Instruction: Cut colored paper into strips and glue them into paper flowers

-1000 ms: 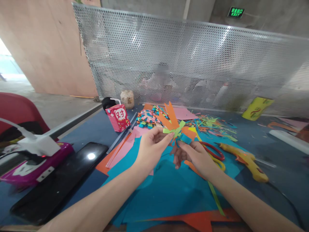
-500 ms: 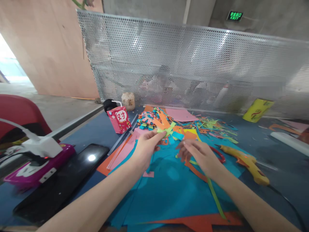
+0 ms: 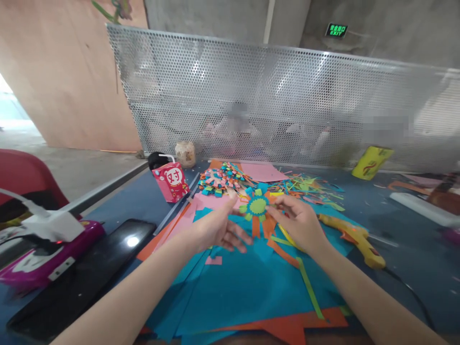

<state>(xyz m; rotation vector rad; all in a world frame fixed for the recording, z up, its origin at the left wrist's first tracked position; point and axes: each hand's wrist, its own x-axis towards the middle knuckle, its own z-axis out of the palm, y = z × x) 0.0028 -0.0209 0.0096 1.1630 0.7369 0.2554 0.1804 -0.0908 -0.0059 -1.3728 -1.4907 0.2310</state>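
Note:
A paper flower [image 3: 258, 206] with a round green centre, a blue ring and orange, green and blue strips faces me above the sheets. My right hand [image 3: 295, 223] pinches its right side between thumb and fingers. Just left of the flower is my left hand [image 3: 221, 227], its fingers spread and holding nothing. Blue paper sheets [image 3: 237, 292] lie beneath both hands. Orange and green paper strips [image 3: 311, 290] rest on them near my right wrist.
A yellow glue gun [image 3: 355, 239] lies to the right. Behind the hands are a pile of fringed paper pieces [image 3: 221, 179] and paper scraps [image 3: 311, 184]. At left stand a red drink carton [image 3: 171, 182], a phone [image 3: 82, 273] and a purple power strip [image 3: 68, 258]. A perforated metal screen [image 3: 223, 76] crosses the back.
The flower has been turned so its green centre faces me. My left hand has let go and spread its fingers; my right hand has taken hold of the flower's right side.

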